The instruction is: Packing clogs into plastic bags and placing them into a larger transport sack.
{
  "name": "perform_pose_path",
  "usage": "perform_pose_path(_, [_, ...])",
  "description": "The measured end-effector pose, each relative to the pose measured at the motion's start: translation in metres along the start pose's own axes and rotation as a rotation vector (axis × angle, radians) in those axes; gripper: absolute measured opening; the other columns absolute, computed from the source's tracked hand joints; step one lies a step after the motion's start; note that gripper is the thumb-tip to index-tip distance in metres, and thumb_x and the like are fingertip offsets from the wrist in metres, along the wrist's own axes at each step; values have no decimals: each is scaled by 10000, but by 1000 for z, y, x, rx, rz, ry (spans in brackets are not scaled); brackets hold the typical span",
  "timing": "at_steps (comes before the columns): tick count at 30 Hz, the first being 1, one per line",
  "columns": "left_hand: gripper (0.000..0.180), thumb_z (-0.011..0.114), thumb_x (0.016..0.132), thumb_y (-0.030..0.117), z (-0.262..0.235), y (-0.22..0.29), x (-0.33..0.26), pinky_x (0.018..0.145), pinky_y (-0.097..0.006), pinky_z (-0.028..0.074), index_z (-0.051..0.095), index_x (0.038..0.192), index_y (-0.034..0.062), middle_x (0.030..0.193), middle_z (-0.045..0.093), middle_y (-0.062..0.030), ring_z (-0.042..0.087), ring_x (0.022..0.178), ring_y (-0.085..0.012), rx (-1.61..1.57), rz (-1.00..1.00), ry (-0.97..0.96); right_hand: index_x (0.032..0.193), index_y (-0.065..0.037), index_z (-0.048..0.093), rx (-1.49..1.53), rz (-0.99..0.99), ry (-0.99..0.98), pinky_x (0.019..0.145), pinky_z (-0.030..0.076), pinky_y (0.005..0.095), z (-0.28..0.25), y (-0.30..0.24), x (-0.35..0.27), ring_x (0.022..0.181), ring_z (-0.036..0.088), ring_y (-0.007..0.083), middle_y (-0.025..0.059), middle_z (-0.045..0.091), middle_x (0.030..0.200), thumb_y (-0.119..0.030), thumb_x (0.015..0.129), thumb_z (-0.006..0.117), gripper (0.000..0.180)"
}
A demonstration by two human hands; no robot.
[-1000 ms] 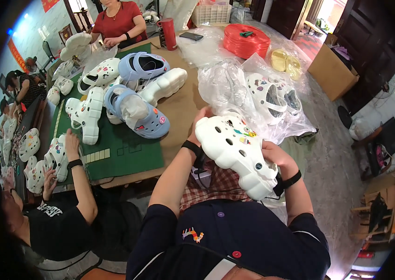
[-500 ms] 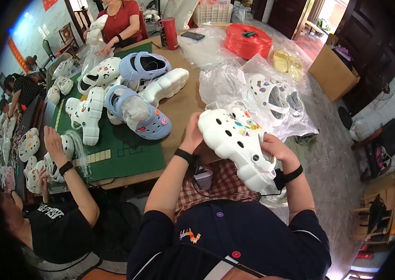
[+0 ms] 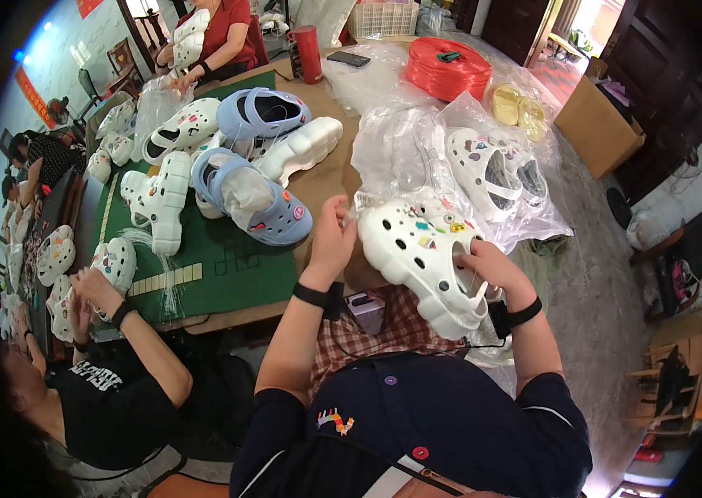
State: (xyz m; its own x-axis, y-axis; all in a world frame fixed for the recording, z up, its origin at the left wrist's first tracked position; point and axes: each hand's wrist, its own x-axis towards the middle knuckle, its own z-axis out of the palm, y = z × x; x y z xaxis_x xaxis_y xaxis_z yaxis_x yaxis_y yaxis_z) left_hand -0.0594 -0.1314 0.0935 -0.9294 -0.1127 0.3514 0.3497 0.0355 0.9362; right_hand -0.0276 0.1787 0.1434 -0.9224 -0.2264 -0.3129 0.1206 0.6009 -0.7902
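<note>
My right hand [image 3: 492, 270] grips a white clog [image 3: 405, 253] at its foot opening and heel side. The clog has a chunky sole, round holes and colourful charms on top, and it is tilted with its toe away from me. Just left of the toe, my left hand [image 3: 334, 241] has its fingers bent together close to the edge of a clear plastic bag [image 3: 392, 149]. What those fingers pinch, if anything, is too small to tell. Beyond the held clog, a pair of white charm-covered clogs [image 3: 479, 166] lies on clear plastic.
Blue clogs [image 3: 272, 216] and white clogs [image 3: 168, 199] crowd the green mat [image 3: 243, 286]. A red twine roll [image 3: 449, 70], phone [image 3: 348, 59] and red cup [image 3: 307, 55] lie farther back. A co-worker's hands [image 3: 93, 290] handle a clog at left; another person [image 3: 226, 41] sits across.
My left hand has come off the clog's toe side and sits beside it. The right hand keeps the clog, tilted slightly differently. The left co-worker's raised hand has come down to a clog.
</note>
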Motion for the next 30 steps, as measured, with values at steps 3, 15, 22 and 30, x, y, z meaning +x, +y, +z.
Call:
perform_pose_path(3, [328,569,828,-15,-12,6,-7,777,-349,472,506,1150,-6,968,553,-135,566,886,-269,619,114,-175,942,50,650,-23,-42,9,626,479,297,3,10,-4,686,601,159,96,655,788,-221,816,655,299])
perform_pose_path(15, [269,518,862,18,4,-13,2,832,-350,449,520,1129,-16,941,542,-125,543,872,-269,69,-24,25,913,48,637,-103,-15,-1,673,480,355,10,9,-4,723,621,245,154,659,812,-282,811,657,346])
perform_pose_path(22, [419,560,796,-57,-1,22,-29,803,-308,442,487,1206,-12,946,503,-100,507,874,-207,545,199,-109,928,39,640,-48,-9,80,705,482,378,12,10,-11,769,635,285,187,655,840,-299,824,635,354])
perform_pose_path(30, [308,626,803,10,-4,-3,-9,743,-334,444,517,1090,-6,902,513,-96,506,821,-229,402,-106,216,869,69,604,-260,-66,32,757,464,450,32,-15,-20,877,599,420,281,608,912,-324,847,600,394])
